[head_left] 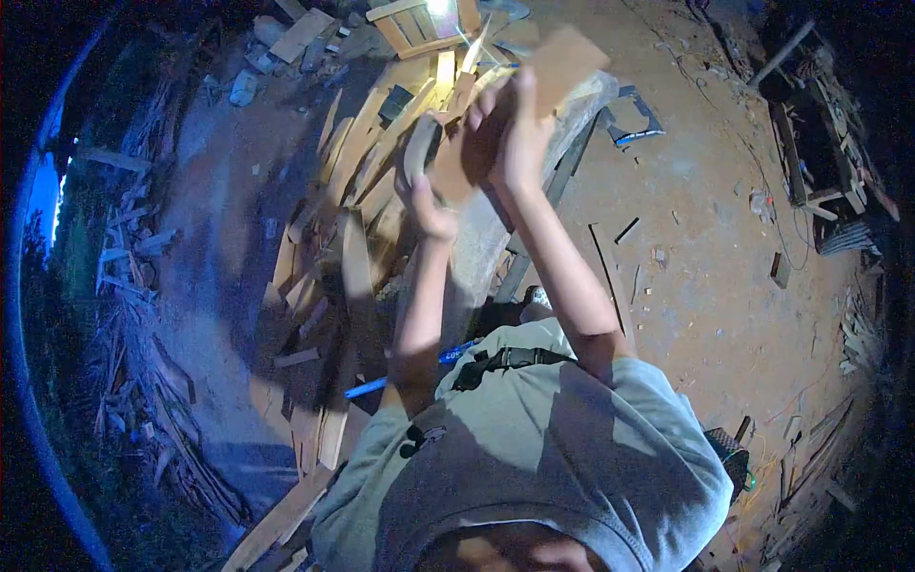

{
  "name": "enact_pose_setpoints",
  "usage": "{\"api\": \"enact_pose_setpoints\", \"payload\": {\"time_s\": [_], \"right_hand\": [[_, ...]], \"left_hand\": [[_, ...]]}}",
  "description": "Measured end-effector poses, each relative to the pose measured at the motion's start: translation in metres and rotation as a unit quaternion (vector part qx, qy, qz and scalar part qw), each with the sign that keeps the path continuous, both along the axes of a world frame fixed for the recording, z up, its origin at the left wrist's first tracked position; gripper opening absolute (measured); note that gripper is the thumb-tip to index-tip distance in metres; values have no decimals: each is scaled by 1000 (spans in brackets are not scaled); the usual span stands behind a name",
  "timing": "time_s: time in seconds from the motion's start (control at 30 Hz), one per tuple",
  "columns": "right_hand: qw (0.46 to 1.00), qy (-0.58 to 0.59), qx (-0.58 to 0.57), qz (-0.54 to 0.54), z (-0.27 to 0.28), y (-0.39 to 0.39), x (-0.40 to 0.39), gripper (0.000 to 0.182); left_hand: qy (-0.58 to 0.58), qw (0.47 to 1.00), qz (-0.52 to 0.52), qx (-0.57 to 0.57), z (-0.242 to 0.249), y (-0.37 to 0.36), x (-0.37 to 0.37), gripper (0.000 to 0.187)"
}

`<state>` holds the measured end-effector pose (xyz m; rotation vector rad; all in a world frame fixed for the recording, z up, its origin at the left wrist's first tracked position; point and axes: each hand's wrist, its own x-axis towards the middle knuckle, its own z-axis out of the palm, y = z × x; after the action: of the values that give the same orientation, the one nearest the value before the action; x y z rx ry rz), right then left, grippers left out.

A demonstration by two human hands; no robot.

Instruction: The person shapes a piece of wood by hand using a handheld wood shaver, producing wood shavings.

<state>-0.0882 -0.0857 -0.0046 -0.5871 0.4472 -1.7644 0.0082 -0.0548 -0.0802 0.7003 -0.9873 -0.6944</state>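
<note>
The left hand [435, 212] has its fingers on 1 curved piece [418, 151]. The right hand [521, 143] holds 1 brown board [572, 69].

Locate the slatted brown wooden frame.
Head view, top edge, just left of centre: the slatted brown wooden frame is beyond the heap of pale wood strips, with the bright white light showing at it.

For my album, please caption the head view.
Bare left hand, bare right hand and flat brown board over pale wooden pieces.
</note>
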Motion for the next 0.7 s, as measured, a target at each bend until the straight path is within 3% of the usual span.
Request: {"api": "enact_pose_setpoints", "payload": {"time_s": [0.03,0.07,0.13,0.2,0.27,0.3,0.33,0.37,0.43,0.5,0.53,0.57,0.6,0.63,0.67,0.7], "right_hand": [[997,-38,1,-62,0,-13,1,33],[997,-36,0,-62,-1,-19,5,33],[983,-154,39,-96,-3,-23,14,30],[990,-127,31,-45,-15,-7,17,28],[988,-55,127,74,-41,-1,6,25],[992,-55,110,40,-66,-11,2,25],[994,-19,103,-3,-64,-7,-7,26],[987,-78,141,-23,-48,2,-18,25],[987,-45,113,-106,-66,-9,-52,25],[975,-49,136,-172,-60,-1,-79,24],[973,-38,117,-197,-62,2,-91,26],[974,-31,113,-195,-70,4,-105,28],[975,-23,110,-193,-79,8,-117,30],[969,-13,120,-214,-81,12,-127,32],[963,-4,128,-238,-81,14,-136,34],[957,-27,131,-258,-76,19,-144,34]], "left_hand": [[1,1000,0,2,0,1,-1,57],[48,998,-17,20,2,2,-1,55],[139,988,-49,52,8,0,-1,52],[112,990,-69,50,8,-2,6,53],[12,995,-95,2,9,2,9,49],[-9,999,22,46,-60,-20,34,46],[-132,987,69,53,-29,-11,19,50],[-138,985,96,23,-40,-17,23,50],[-147,981,123,-10,-72,-26,30,50],[-234,941,214,118,-106,-28,30,50],[-237,949,203,53,-104,-24,15,47],[-359,909,131,167,-103,-8,9,44],[-469,837,54,277,-68,15,-3,40],[-471,836,46,277,-99,12,-4,40],[-347,904,23,250,-147,4,-3,39],[-215,952,-4,218,-147,-6,-10,37]]}}
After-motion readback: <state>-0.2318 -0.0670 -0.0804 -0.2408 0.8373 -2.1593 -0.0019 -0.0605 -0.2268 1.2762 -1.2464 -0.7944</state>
